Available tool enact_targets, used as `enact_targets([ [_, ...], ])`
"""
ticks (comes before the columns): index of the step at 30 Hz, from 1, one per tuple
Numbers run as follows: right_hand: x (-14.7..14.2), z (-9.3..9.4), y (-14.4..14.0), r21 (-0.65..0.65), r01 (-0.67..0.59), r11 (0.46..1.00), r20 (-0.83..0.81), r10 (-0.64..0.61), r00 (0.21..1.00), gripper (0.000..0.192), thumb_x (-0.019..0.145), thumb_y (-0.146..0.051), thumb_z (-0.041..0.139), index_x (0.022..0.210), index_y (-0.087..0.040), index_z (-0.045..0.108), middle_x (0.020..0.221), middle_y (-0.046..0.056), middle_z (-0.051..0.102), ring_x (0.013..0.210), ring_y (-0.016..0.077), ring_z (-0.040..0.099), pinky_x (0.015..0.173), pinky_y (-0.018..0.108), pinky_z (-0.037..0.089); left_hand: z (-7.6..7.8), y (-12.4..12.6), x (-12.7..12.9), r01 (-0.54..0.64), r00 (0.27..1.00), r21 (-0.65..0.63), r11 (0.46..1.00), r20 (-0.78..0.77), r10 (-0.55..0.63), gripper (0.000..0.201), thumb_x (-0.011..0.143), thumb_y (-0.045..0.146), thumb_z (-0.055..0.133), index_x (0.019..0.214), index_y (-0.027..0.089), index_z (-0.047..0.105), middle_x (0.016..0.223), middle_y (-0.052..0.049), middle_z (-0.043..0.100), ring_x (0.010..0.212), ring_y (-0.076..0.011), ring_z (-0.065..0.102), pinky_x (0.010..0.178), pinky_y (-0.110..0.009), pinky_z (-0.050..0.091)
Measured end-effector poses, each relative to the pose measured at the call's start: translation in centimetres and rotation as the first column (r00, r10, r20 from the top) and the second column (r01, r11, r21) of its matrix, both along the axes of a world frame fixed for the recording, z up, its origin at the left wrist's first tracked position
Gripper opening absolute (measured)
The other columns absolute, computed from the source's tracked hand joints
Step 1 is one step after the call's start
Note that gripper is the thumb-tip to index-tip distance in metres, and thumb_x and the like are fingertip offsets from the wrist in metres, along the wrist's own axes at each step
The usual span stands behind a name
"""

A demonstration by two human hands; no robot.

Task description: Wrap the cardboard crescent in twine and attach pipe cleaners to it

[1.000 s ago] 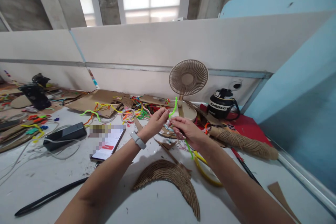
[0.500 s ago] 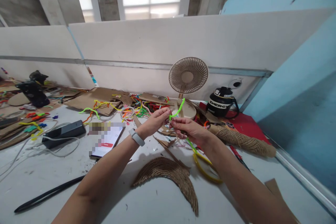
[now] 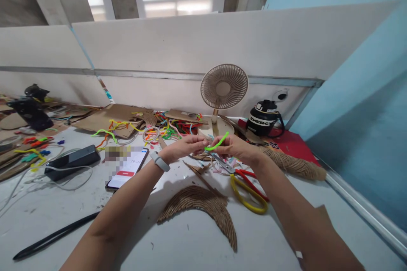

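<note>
Pinching the green stem (image 3: 218,144) with left hand (image 3: 187,145) and right hand (image 3: 238,147) at twelve o'clock from the crescent (image 3: 193,198), no longer visibly dangling it towards the scissors (image 3: 234,183) at five o'clock, so apparently bending it shorter.

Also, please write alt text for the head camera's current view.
A person's left hand and right hand hold a green fuzzy stem above a cluttered white table. A brown crescent and red-yellow scissors lie nearer; a beige fan stands behind.
</note>
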State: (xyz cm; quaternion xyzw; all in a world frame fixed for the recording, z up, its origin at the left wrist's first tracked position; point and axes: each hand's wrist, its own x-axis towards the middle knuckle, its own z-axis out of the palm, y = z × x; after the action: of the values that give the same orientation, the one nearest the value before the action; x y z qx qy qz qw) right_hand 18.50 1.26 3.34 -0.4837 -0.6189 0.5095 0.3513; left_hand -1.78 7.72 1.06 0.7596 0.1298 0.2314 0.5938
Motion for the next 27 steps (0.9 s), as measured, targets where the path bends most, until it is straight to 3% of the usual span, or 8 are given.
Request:
enact_targets([
  [3,0.8,0.0,0.1,0.117,0.044,0.992,0.053,-0.051,0.997,0.038,0.064,-0.048,0.079,0.077,-0.014,0.067,0.065,-0.002,0.059,0.056,0.0076,0.044,0.052,0.023,0.030,0.1,0.4,-0.1,-0.078,0.997,0.137,0.987,0.016,0.076,0.051,0.089,0.062,0.043,0.072,0.016,0.057,0.069,-0.002,0.053,0.068,-0.0134,0.049,0.068,-0.026,0.040],
  [6,1.5,0.3,0.0,0.174,0.030,0.984,0.118,-0.051,0.992,0.039,0.066,-0.050,0.077,0.078,-0.014,0.068,0.067,-0.002,0.059,0.058,0.0083,0.045,0.053,0.023,0.031,0.2,0.5,0.0,-0.031,0.999,0.221,0.975,-0.034,0.039,0.048,0.090,0.059,0.044,0.077,0.016,0.061,0.076,-0.004,0.059,0.076,-0.0155,0.055,0.075,-0.028,0.043],
  [11,1.7,0.6,-0.3,0.143,-0.062,0.988,0.218,0.029,0.975,0.037,0.069,-0.050,0.074,0.079,-0.014,0.069,0.063,-0.002,0.057,0.057,0.0091,0.044,0.051,0.023,0.030,0.2,-0.1,0.2,0.069,0.991,0.196,0.978,-0.128,-0.044,0.036,0.087,0.049,0.057,0.081,0.014,0.065,0.075,-0.004,0.064,0.071,-0.0139,0.058,0.069,-0.025,0.045],
  [18,1.6,0.6,-0.4,0.201,-0.112,0.973,0.305,0.047,0.951,0.030,0.073,-0.045,0.069,0.078,-0.015,0.071,0.058,-0.002,0.055,0.056,0.0106,0.045,0.051,0.023,0.032,0.1,-0.4,0.5,0.094,0.984,0.195,0.976,-0.164,-0.062,0.041,0.086,0.052,0.058,0.078,0.013,0.069,0.073,-0.007,0.069,0.066,-0.0140,0.061,0.065,-0.024,0.046],
  [24,1.0,1.0,-0.7,0.316,-0.136,0.939,0.452,-0.023,0.892,0.018,0.075,-0.032,0.064,0.076,-0.017,0.073,0.061,-0.001,0.059,0.059,0.0120,0.047,0.054,0.023,0.032,0.2,-0.5,0.5,0.039,0.977,0.303,0.952,-0.210,0.027,0.041,0.085,0.050,0.059,0.068,0.013,0.067,0.064,-0.006,0.068,0.057,-0.0123,0.060,0.054,-0.020,0.042],
  [27,0.5,1.6,-1.1,0.367,-0.127,0.921,0.571,-0.116,0.813,0.013,0.076,-0.027,0.063,0.077,-0.019,0.073,0.061,0.000,0.062,0.059,0.0131,0.049,0.056,0.024,0.030,0.0,-0.5,0.5,0.026,0.976,0.312,0.950,-0.214,0.043,0.040,0.085,0.047,0.059,0.067,0.013,0.066,0.062,-0.007,0.069,0.055,-0.0125,0.061,0.052,-0.019,0.042],
])
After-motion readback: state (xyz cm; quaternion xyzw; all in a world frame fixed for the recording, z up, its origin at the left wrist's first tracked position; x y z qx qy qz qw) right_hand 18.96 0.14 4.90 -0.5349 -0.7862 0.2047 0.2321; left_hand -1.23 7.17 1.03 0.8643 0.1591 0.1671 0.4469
